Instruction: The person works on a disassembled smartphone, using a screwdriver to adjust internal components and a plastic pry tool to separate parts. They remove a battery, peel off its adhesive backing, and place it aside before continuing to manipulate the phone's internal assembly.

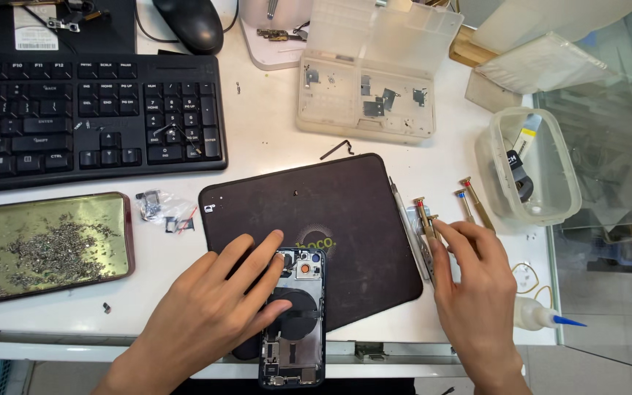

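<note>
An opened phone housing (pixel 295 322) with its inner parts showing lies on a dark work mat (pixel 345 205) at the near edge of the white table. My left hand (pixel 210 314) rests flat on it, fingers spread over its upper left half. My right hand (pixel 473 292) is at the mat's right edge, fingertips closed on a thin screwdriver (pixel 426 218) with a red collar. Two more screwdrivers (pixel 473 205) lie just beyond it on the table.
A black keyboard (pixel 96 117) and mouse (pixel 188 22) sit at the back left. A gold tray of loose screws (pixel 45 245) lies at the left. A clear parts box (pixel 371 80), a plastic tub (pixel 532 164) and a glue bottle (pixel 539 316) stand to the right.
</note>
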